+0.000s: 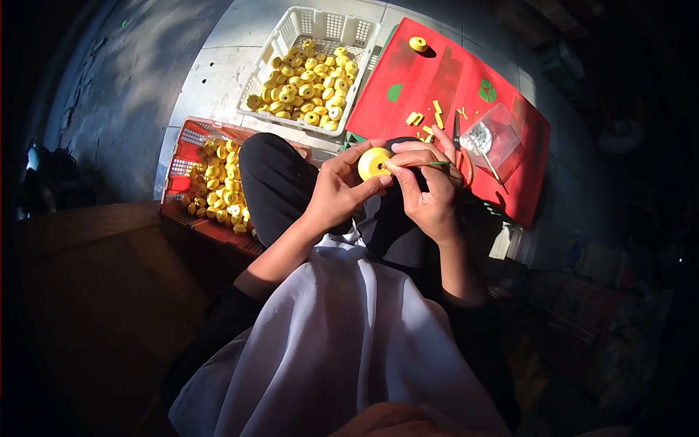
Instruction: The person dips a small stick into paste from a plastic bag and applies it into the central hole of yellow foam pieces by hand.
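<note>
My left hand (342, 182) grips a round yellow wheel-like piece (373, 164) by its rim, above my lap. A small dark hole shows at the centre of its face. My right hand (429, 189) is at the piece's right side, thumb and index finger pinched together beside the hole. Whatever lies between those fingertips is too small to make out. A thin green bit (439, 163) shows across the right fingers; its kind is unclear. Just beyond that hand, an orange-handled tool, seemingly scissors (468, 171), lies at the edge of the red tabletop (528, 175).
A white crate (251, 87) of similar yellow pieces stands ahead; a red crate (177, 164) with more is at left. On the tabletop are one yellow piece (417, 44), small yellow strips (415, 119) and a clear container (499, 131) with a thin stick (491, 166).
</note>
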`<act>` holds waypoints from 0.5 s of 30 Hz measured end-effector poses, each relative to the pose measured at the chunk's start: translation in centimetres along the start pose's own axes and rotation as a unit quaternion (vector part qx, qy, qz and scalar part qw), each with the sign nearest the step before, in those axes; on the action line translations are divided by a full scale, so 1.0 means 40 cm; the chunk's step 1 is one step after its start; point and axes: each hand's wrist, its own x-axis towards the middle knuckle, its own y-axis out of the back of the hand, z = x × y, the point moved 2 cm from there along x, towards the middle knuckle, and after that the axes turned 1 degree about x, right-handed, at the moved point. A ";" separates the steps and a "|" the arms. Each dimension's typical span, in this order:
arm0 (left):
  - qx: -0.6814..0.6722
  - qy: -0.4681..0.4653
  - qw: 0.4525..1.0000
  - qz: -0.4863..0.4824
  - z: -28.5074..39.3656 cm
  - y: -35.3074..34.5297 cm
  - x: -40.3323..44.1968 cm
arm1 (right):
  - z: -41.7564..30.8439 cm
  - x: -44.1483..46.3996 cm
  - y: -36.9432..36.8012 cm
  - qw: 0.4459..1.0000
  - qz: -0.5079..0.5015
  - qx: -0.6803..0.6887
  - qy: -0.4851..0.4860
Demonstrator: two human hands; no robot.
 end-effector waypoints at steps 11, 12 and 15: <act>-0.009 -0.014 1.000 -0.003 -0.003 -0.001 0.001 | -0.013 0.002 -0.009 1.000 0.007 -0.012 0.005; -0.013 -0.008 1.000 -0.001 -0.001 0.000 0.000 | -0.013 0.002 -0.007 1.000 0.011 -0.015 0.005; -0.009 0.006 1.000 0.002 0.003 0.002 -0.001 | -0.015 0.003 -0.006 1.000 0.019 -0.023 0.005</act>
